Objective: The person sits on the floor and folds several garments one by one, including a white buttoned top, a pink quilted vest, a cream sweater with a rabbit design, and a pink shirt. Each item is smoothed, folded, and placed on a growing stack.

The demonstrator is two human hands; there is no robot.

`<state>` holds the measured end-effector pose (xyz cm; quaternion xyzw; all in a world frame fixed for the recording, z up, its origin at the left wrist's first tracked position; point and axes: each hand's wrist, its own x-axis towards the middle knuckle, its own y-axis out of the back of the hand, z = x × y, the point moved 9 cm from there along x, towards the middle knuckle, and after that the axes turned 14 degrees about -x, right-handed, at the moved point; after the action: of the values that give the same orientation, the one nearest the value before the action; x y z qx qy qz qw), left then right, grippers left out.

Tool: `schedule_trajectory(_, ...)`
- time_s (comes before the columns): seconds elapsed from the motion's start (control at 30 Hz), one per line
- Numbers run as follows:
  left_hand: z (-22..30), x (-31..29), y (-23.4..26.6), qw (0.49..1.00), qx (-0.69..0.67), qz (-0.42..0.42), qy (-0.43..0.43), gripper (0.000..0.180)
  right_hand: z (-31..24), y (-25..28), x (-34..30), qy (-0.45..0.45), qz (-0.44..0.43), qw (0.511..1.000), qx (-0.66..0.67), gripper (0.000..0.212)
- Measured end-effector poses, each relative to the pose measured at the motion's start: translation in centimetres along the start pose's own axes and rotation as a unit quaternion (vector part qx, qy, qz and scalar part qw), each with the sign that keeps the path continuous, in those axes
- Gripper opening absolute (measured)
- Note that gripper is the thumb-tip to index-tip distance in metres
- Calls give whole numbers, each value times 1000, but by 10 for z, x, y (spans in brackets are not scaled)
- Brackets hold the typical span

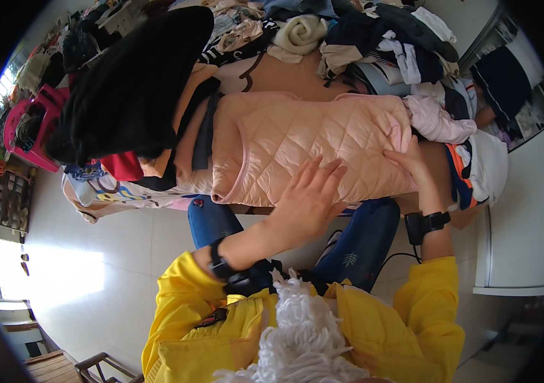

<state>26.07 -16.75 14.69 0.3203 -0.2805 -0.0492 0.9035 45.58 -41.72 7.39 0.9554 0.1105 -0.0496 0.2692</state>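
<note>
A pink quilted garment (323,127) lies flat across the bed in front of me, with a curved, bound edge at its left end. My left hand (310,195) rests on its near part, fingers stretched out over the quilting. At the right end, where the fabric bunches, my right hand (410,161) touches the garment with thumb and fingers spread. Some of that hand's fingertips are hard to make out against the folds. Beyond this end lies a crumpled pale pink cloth (441,120).
A tall black pile (137,83) of clothing stands left of the garment. Mixed clothes, with a rolled cream one (300,34), cover the far side. White and navy clothes (486,166) lie at right, near a white cabinet (521,223). A pink chair (35,131) stands far left.
</note>
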Motion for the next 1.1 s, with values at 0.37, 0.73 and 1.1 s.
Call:
schedule_trajectory(0.37, -98, 6, -33, 975, -203, 88, 22, 39, -213, -102, -70, 215, -300, 922, 119, 85)
schedule_trajectory(0.73, -131, -210, 21, 651, -578, 330, 365, 29, -176, -278, -54, 346, -250, 902, -70, 49)
schedule_trajectory(1.1, -169, -185, 52, 636, -531, 395, 396, 54, -192, -289, -108, 494, -217, 808, -237, 43)
